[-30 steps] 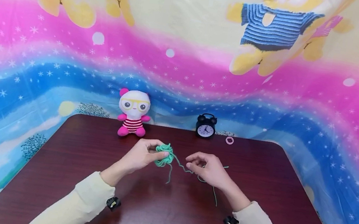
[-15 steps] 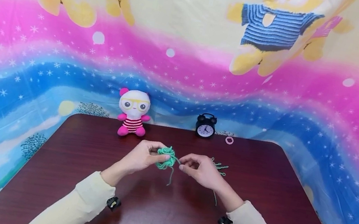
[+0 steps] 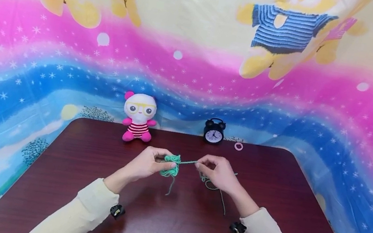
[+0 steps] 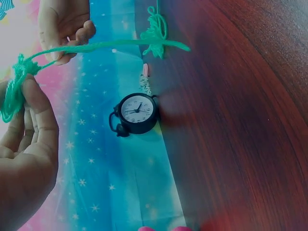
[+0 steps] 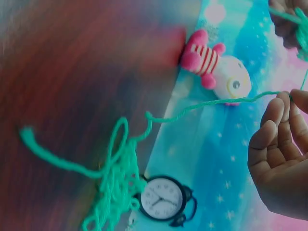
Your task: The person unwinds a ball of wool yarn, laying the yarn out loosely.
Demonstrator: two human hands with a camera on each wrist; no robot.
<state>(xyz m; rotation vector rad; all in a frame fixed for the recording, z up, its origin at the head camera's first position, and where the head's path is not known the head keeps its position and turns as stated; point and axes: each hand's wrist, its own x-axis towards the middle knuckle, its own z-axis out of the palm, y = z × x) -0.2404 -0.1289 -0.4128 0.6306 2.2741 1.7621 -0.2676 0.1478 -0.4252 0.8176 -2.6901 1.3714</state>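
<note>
In the head view my left hand (image 3: 145,164) holds a small wound bundle of green yarn (image 3: 169,171) between thumb and fingers, over the middle of the table. A short tail of yarn dangles below it. My right hand (image 3: 218,174), off to the right, pinches a strand (image 3: 187,162) that runs straight from the bundle to its fingertips. From those fingers the yarn goes on, in the right wrist view, to a loose looped tangle (image 5: 115,192). The right hand partly hides this tangle in the head view.
A pink and white panda plush (image 3: 139,118) sits at the back left of the dark wooden table (image 3: 166,229). Near the back edge stand a black alarm clock (image 3: 214,131) and, right of it, a small pink ring (image 3: 238,146). A printed cloth (image 3: 194,72) hangs behind.
My right hand first came in close to the bundle, then drew back to the right. The strand between the hands hung slack and is now straight. The left hand has barely moved.
</note>
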